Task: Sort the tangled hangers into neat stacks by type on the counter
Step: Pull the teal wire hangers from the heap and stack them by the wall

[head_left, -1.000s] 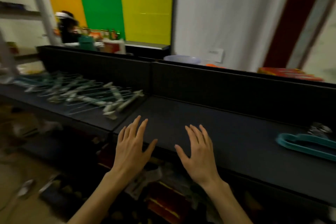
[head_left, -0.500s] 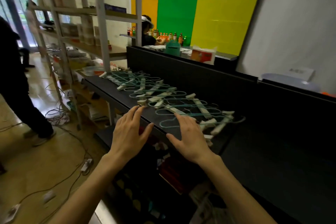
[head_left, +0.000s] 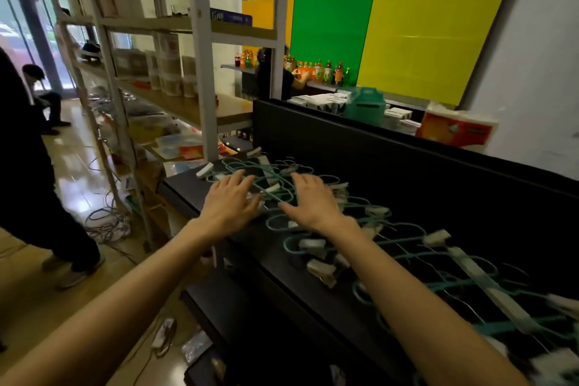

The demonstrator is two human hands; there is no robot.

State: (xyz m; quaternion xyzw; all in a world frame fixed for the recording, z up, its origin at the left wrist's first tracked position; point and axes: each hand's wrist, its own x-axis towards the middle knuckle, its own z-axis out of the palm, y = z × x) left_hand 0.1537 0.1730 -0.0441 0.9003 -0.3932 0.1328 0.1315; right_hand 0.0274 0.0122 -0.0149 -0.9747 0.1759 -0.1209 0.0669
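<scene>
Tangle of teal wire hangers with pale clips [head_left: 369,238]: spread along the black counter top [head_left: 194,194], from its far left end to the near right edge of view, against the black back panel [head_left: 407,166].

Left hand [head_left: 230,202]: palm down, fingers straight and spread, over the far left part of the tangle; whether the fingertips touch the wire cannot be told. Half a second ago it hung short of the counter edge, off the hangers.

Right hand [head_left: 308,200]: palm down, fingers straight and spread, over the hangers just right of the left hand, the two apart. Earlier it was only at the near edge of the pile.

View: earlier the hangers lay further off; now they run close under both forearms.

Surroundings: white metal shelving unit [head_left: 200,50] to the left; yellow and green wall panels [head_left: 391,41] behind.
</scene>
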